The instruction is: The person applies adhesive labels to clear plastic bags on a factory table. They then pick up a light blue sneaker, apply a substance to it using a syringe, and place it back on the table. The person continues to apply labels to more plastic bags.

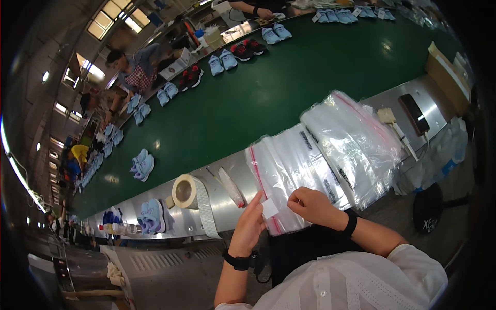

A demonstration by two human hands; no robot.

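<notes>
My left hand (247,226) is at the near edge of the metal ledge, its fingers closed at the edge of a small square white label (269,208). The label lies over the pink-striped end of a stack of clear plastic zip bags (284,163). Above the near part of these bags is my right hand (313,206), its fingers curled into a pinch; whatever they may hold is hidden. A second stack of clear bags (351,144) overlaps the first on the right. Left of my hands, a roll of white labels (185,192) has its strip hanging over the edge.
A green conveyor belt (258,93) runs beyond the ledge, with light-blue shoes (142,164) and red-black shoes (248,49) on it. More shoes (151,217) stand left on the ledge. At right are a phone (414,113) and a cardboard box (448,77). Co-workers (135,67) line the far side.
</notes>
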